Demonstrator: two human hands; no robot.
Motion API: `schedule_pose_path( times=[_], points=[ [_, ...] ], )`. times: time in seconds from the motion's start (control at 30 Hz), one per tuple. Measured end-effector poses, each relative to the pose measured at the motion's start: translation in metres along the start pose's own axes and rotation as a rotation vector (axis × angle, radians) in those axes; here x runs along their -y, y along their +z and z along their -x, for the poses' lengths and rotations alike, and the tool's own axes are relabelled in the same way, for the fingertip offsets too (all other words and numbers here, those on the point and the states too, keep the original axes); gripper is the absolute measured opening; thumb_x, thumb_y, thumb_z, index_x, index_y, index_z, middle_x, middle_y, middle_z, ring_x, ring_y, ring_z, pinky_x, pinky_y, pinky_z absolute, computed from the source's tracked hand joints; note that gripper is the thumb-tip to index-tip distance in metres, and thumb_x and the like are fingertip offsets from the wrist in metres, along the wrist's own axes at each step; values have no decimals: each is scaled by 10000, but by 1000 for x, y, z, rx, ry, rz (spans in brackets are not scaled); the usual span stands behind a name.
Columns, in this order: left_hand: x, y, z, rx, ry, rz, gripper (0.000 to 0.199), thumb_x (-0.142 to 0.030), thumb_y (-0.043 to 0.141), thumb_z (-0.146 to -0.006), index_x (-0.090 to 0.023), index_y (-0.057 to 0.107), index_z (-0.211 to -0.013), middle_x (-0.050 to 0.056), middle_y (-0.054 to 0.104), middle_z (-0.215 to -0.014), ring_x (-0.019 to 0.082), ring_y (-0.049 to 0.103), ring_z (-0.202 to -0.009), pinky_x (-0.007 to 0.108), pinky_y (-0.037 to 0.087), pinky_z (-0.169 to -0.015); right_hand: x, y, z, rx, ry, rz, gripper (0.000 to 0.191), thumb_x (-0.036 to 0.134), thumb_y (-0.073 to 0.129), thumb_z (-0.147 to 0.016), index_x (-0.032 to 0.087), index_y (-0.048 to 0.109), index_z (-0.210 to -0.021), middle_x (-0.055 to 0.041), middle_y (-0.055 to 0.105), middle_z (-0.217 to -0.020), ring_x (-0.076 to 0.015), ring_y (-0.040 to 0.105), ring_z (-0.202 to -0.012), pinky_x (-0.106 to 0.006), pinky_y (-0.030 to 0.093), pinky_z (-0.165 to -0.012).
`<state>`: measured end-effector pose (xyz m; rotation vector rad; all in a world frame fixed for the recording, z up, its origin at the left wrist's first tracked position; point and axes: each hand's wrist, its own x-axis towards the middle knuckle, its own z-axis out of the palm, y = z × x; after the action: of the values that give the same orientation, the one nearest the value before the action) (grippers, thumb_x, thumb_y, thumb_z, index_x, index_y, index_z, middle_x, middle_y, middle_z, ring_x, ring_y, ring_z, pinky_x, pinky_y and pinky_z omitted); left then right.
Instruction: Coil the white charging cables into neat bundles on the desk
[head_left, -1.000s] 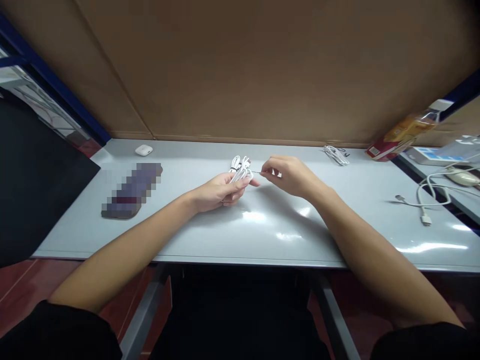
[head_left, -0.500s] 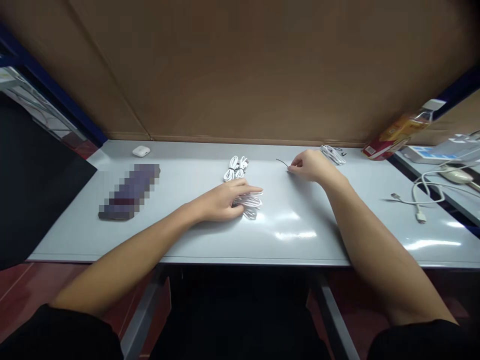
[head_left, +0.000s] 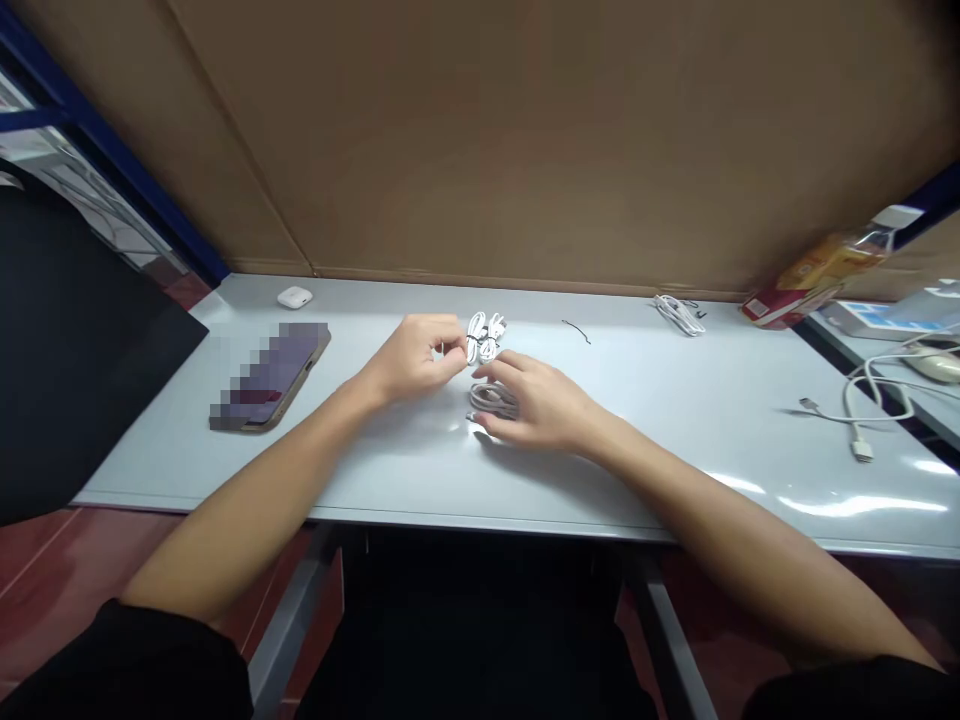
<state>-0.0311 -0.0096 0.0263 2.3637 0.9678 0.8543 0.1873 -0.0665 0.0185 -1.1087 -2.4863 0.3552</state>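
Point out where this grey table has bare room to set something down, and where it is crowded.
Bare: the wide stretch between the right hand and the loose white cable, and between the phone and the left hand. Crowded: mid-table, where both hands work on coiled white cable bundles, and the far right corner by the bottle.

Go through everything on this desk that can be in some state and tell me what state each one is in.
Tied cable bundle: coiled, pinched by left hand.
Loose cable: flat on table, under right hand.
Twist tie: lying free.
Far cable bundle: coiled, untouched.
Earbud case: closed.
Bottle: on its side.
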Motion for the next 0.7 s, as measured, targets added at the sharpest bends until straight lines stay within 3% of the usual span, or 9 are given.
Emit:
schedule_pose_path(
  times=[0.1,0.23,0.3,0.43,0.57,0.7],
  points=[
    [9,4,-4,-147,-88,-84,200,-253,552,-895,-182,679,-758,36,660,-830,172,567,-762,293,428,-727,-3,-5,3,66,66,103,51,238,681,-851,201,657,-827,-84,680,-907,-192,579,-696,-322,413,-594],
    [12,21,-2,-119,-132,-112,202,-343,643,-905,-187,744,-985,47,664,-972,174,589,-820,293,471,-798,-23,-32,9,138,318,147,177,194,757,-725,228,593,-667,-51,647,-731,-173,522,-566,-323,359,-517],
    [12,30,-1,-68,-100,-115,285,-367,660,-909,-206,748,-1127,69,649,-1087,205,621,-932,320,495,-866,-40,-50,13,215,529,182,187,204,804,-664,238,622,-691,-42,648,-693,-179,523,-529,-333,359,-496],
    [13,43,0,-29,27,-249,260,-300,629,-936,-214,747,-1151,90,651,-1128,267,609,-1096,398,485,-980,-75,-80,21,368,794,256,257,324,816,-669,248,695,-883,-81,742,-956,-244,644,-684,-356,430,-532],
    [12,48,-2,-57,67,-315,174,-241,607,-955,-196,716,-1083,81,693,-1060,258,617,-1034,396,488,-939,-90,-96,23,398,831,239,419,529,814,-718,242,718,-1007,-97,741,-1104,-279,678,-820,-394,491,-617],
    [7,48,0,-26,97,-254,68,-180,602,-934,-195,666,-954,43,711,-916,234,627,-924,367,488,-871,-83,-86,15,175,620,117,434,612,677,-874,211,709,-1036,-96,751,-1061,-252,669,-873,-372,490,-696]
  ],
)
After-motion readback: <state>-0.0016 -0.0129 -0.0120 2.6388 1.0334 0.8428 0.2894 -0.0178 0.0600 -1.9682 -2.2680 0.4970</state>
